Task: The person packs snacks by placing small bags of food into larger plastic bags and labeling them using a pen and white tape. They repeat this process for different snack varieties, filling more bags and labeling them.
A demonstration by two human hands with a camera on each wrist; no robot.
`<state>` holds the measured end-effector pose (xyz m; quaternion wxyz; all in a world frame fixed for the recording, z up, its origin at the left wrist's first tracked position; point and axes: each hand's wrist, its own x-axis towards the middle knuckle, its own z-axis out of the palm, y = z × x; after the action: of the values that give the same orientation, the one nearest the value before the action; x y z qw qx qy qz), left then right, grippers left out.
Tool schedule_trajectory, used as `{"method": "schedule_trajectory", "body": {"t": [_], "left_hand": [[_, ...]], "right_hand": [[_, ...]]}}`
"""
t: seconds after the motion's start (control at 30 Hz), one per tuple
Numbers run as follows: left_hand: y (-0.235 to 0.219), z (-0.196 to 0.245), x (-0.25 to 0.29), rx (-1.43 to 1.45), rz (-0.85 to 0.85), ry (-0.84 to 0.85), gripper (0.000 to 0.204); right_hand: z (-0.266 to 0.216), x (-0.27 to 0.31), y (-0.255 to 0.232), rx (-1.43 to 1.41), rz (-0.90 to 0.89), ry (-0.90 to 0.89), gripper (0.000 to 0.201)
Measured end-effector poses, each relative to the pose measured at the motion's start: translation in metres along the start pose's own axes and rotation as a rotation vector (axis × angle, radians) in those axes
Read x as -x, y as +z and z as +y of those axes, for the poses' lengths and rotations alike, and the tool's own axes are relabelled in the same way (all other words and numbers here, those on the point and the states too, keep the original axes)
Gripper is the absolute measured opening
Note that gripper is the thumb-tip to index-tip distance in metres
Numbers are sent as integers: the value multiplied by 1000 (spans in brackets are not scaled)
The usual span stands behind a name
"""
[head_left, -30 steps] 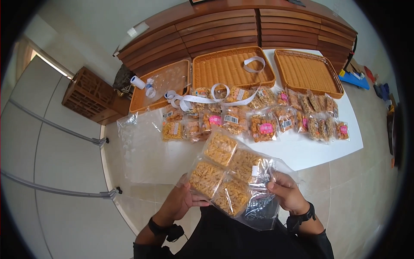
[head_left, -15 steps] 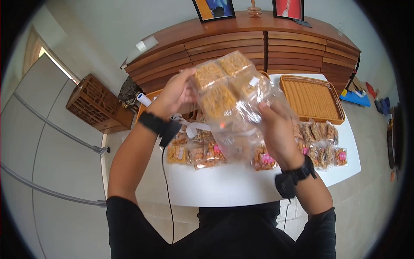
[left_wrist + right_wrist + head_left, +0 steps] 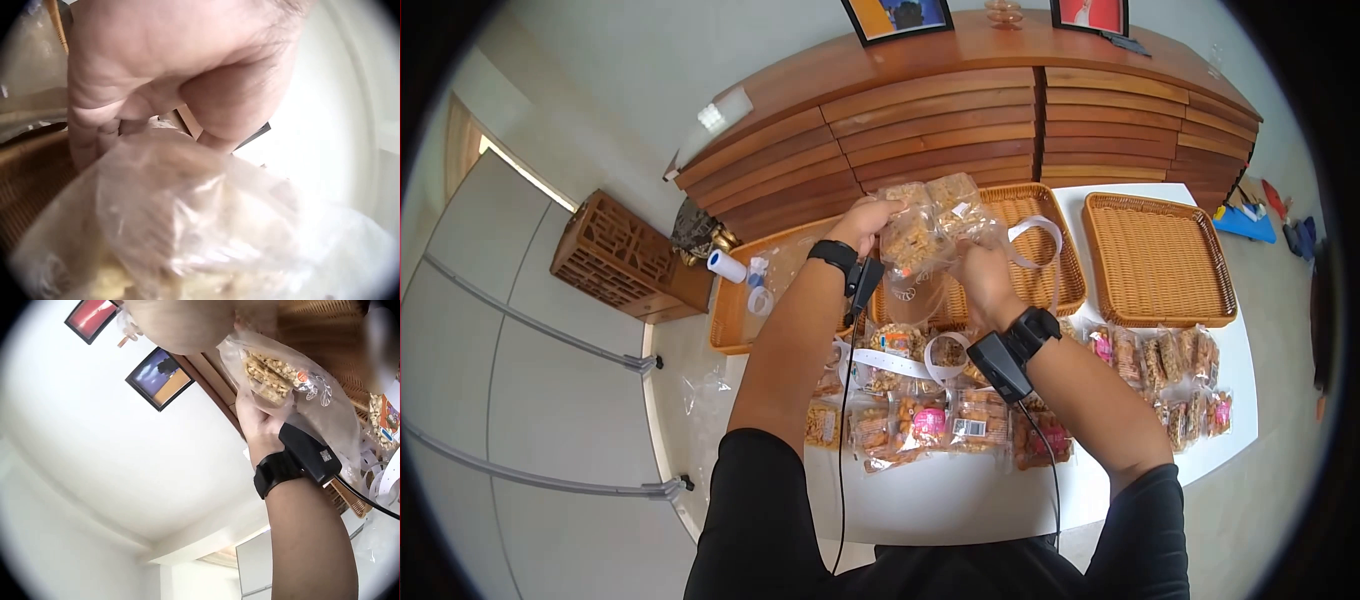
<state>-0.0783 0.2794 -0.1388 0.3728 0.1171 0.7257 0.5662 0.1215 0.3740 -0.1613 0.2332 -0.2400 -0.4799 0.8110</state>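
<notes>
A clear plastic bag of puffed snack squares point(image 3: 912, 238) is held up in both hands above the middle wicker basket point(image 3: 1055, 292). My left hand point(image 3: 868, 222) grips its left edge, and in the left wrist view the fingers of that hand point(image 3: 181, 69) curl at the crinkled top of the plastic. On the other side my right hand point(image 3: 984, 280) pinches the bag near its right edge. A small white label shows on the bag. Its loose transparent end hangs below the squares.
Packaged snacks point(image 3: 922, 420) stand in rows along the white table point(image 3: 960, 500). A white paper strip point(image 3: 890, 362) curls over them. The left basket point(image 3: 730, 325) holds tape rolls; another basket point(image 3: 1160, 265) stands at right. A wooden cabinet point(image 3: 940, 120) is behind.
Both hands have carried the bag from close to the body up and forward, out over the middle basket. The arms now reach farther across the table.
</notes>
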Motion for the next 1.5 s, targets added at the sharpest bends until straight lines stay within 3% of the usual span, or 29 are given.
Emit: {"method": "schedule_trajectory", "body": {"t": [0.13, 0.2, 0.3, 0.33, 0.43, 0.53, 0.63, 0.73, 0.8, 0.83, 0.87, 0.9, 1.0, 1.07, 1.17, 1.27, 1.5], "left_hand": [[-10, -17, -13, -67, 19, -19, 31], [-12, -29, -18, -129, 14, 23, 37], [-5, -31, -12, -612, 124, 115, 45], [-8, -31, -12, -663, 131, 162, 67], [-9, -22, -16, -896, 194, 225, 61], [5, 11, 29, -834, 55, 31, 48], [22, 40, 78, -1066, -43, -53, 47], [13, 0, 48, -1007, -135, -47, 56], [27, 1, 81, -1011, -121, -67, 65], [32, 2, 92, -1014, -114, -76, 69], [24, -24, 64, -999, -117, -41, 82], [27, -23, 66, -1002, -52, 7, 81], [34, -29, 78, -988, 89, 79, 76], [32, -29, 72, -968, 124, 73, 72], [23, -28, 58, -898, 36, -7, 89], [21, -24, 63, -849, 87, -85, 90], [18, -35, 69, -1088, 3, 1, 89]], "right_hand": [[38, -10, -7, 43, -83, 59, 25], [38, -3, -15, 222, -150, 193, 32], [31, 0, -28, 407, -328, 264, 38], [23, 3, -27, 453, -398, 265, 39], [-14, 11, -22, 872, -472, 331, 28], [-59, 24, -29, 1088, -625, 208, 28], [-94, 24, -37, 891, -488, 292, 28], [-74, -23, -60, 997, -267, -7, 27], [-41, -64, -70, 1210, -89, -233, 29], [-22, -82, -74, 1092, -67, -160, 31], [-3, -99, -76, 974, -46, -87, 33], [10, -114, -78, 856, -27, -13, 35], [25, -136, -72, 646, -287, 126, 38], [25, -108, -46, 388, -272, 87, 32], [25, -85, -24, 171, -333, 140, 33], [39, -94, -22, 292, -375, 83, 41], [29, -79, -16, 343, -348, 128, 56]]}}
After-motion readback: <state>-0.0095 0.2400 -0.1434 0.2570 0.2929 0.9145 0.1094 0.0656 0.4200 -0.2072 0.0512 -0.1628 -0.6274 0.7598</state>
